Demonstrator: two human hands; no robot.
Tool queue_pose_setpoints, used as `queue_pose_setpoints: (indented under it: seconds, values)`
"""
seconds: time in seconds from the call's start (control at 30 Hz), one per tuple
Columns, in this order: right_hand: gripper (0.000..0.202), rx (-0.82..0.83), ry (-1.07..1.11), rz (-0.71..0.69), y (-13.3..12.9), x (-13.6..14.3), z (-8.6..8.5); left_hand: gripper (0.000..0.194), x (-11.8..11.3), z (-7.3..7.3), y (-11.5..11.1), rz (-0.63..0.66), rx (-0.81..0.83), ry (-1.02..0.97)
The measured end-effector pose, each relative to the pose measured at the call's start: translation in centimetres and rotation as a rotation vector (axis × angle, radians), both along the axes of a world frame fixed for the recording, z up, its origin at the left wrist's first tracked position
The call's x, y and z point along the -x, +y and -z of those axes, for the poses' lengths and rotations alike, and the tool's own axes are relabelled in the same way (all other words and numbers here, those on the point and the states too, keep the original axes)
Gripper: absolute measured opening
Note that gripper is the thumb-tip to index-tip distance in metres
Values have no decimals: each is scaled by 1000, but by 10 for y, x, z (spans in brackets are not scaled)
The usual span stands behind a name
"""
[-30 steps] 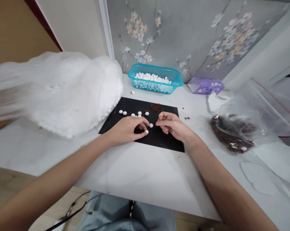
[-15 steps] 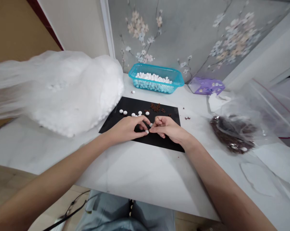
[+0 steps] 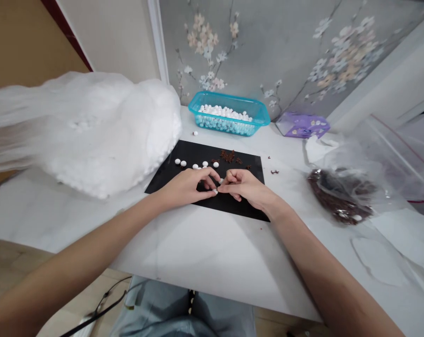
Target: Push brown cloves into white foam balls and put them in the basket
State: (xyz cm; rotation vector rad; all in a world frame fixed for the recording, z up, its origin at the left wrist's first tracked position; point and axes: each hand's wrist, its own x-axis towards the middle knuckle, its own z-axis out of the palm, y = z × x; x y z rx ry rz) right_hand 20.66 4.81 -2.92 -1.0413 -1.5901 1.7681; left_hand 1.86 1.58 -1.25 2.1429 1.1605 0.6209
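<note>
Over a black mat (image 3: 212,205), my left hand (image 3: 189,187) pinches a small white ball (image 3: 215,191) between thumb and finger. My right hand (image 3: 245,188) meets it there, its thumb and forefinger pressed together against the ball's right side; whatever sits in that pinch is too small to make out. Another white ball (image 3: 221,180) shows between the two hands. Several loose white balls (image 3: 205,164) lie on the mat just beyond my fingers. Behind them is a little heap of small brown pieces (image 3: 227,156).
A blue basket (image 3: 229,98) of white balls stands at the back. To the left bulges a big clear bag (image 3: 116,135) of white balls. On the right are a bag of brown pieces (image 3: 338,196) and a purple packet (image 3: 305,125). Stray brown bits (image 3: 274,172) lie beside the mat.
Both hands stay in almost the same place, with the white ball still between them. The view has shifted very slightly.
</note>
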Motion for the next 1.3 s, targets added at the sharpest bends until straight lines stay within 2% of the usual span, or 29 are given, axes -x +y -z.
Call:
queue_pose_setpoints:
  seconds: [0.37,0.67,0.97,1.13,1.3]
  values:
    - [47,12,-67,5,2,0,1,25,0,2,0,1,6,-29]
    - [50,91,-99,-6,6,2,-3,25,0,4,2,-3,40,-101]
    - [55,164,-228,15,7,6,-9,22,0,10,3,-5,67,-168]
    - [50,177,-303,50,6,8,-12,23,0,10,3,-15,81,-167]
    - [50,181,-282,48,5,8,-13,21,-1,8,4,-14,75,-156]
